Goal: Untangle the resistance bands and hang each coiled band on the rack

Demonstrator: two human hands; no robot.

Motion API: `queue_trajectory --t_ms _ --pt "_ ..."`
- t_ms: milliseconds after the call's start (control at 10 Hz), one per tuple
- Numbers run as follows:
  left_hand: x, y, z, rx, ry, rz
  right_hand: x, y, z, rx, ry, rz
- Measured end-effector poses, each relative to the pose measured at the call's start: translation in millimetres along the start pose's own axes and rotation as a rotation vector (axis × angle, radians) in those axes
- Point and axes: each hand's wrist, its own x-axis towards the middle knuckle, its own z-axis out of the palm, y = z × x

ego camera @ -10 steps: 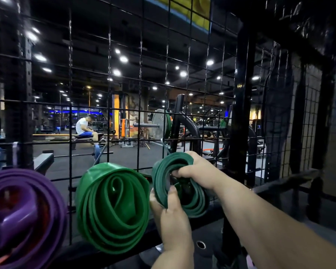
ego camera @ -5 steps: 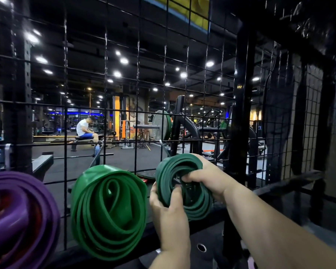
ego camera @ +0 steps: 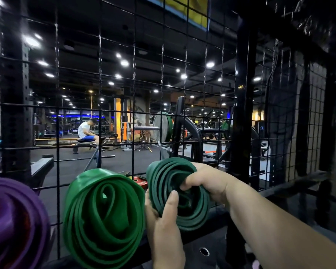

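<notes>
Dk-green band (ego camera: pixel 194 216) coiled, layered loops.

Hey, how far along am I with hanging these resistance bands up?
Done: the purple band and the wide green band sit coiled against the rack. In hand: the left hand and right hand grip the coiled dark green band at the grid, not yet released. Left: seat it and let go; no loose bands are in view.

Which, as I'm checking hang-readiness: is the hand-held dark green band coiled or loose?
Coiled: the dark green band shows stacked round loops, held together by the left hand and right hand.
</notes>
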Motion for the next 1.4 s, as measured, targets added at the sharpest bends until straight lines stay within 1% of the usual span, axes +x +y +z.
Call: queue_trajectory --t_ms 100,200,300,400,500,600,700,800,900,1000,1100,1200,1300,1400 --pt "-1.5 -2.6 -1.8 0.035 0.022 0.056 2.5 1.1 2.3 -0.030 -0.005 0.018" --pt "-1.3 -5.1 -5.0 0.104 0.086 0.139 1.9 8.2 10.0 -0.069 0.044 -0.019" --pt "-0.8 -7.0 -8.3 0.117 0.079 0.136 -0.6 20.6 16.2 -0.087 0.143 -0.082" --pt "-4.5 -8.5 -13.7 0.105 0.038 0.139 -9.7 22.1 16.2 -0.038 0.198 -0.100" --pt "-10.2 -9.2 -19.1 0.229 0.065 0.202 -19.7 16.5 15.6 0.003 0.180 -0.109" --pt "-18.2 -12.7 -24.0 0.347 0.118 0.162 -26.3 17.2 16.3 -0.023 0.199 -0.106" --pt "-29.9 -8.4 -25.3 0.433 0.126 0.085 -33.2 21.8 20.3 -0.005 0.265 -0.107" --pt "-36.4 -6.7 -28.0 0.496 0.103 0.025 -39.7 24.9 28.3 0.044 0.377 -0.134" --pt "-38.3 -4.7 -29.4 0.559 0.113 -0.004 -42.0 26.2 38.0 0.001 0.432 -0.099" --pt "-41.1 3.9 -28.6 0.542 0.140 -0.094 -44.6 26.8 44.7 -0.011 0.507 -0.057" --pt "-48.4 19.3 -24.7 0.589 0.112 -0.236 -51.8 26.4 48.6 -0.059 0.579 -0.051" --pt "-50.6 29.9 -26.0 0.614 0.072 -0.324 -56.2 23.3 52.8 -0.092 0.588 -0.021" --pt "-53.5 35.2 -28.8 0.666 0.092 -0.384 -61.0 20.8 57.5 -0.156 0.630 0.028" --pt "-53.6 38.4 -23.5 0.681 0.092 -0.376 -71.9 6.1 61.6 -0.257 0.711 0.087"
